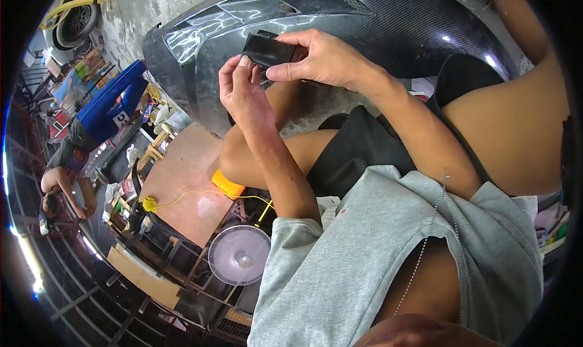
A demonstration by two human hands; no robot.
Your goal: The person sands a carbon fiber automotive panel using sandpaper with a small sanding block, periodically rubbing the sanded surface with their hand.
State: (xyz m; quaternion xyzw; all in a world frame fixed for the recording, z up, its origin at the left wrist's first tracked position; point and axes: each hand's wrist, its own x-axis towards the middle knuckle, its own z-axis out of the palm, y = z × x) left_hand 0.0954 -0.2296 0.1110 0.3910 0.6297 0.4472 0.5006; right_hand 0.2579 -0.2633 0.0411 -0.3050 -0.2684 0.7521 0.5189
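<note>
Between my two hands is a small black rectangular piece (267,50), flat-faced with a folded or raised edge at its top. I cannot make out its exact kind. My left hand (248,98) pinches its lower left corner, the thumb on the near face and the fingers curled. From the right, my right hand (331,60) grips the other end, with the fingers along the far edge and the thumb stretched beneath. Beyond both hands lies a large glossy carbon fibre car body panel (388,34) with vent slots.
To the left are a brown board (185,171), a yellow cord (182,200) with an orange-yellow object (228,184), and a round fan (240,256). A blue panel (109,113) and a co-worker (64,177) are farther off. A wheel (76,25) stands at the upper left.
</note>
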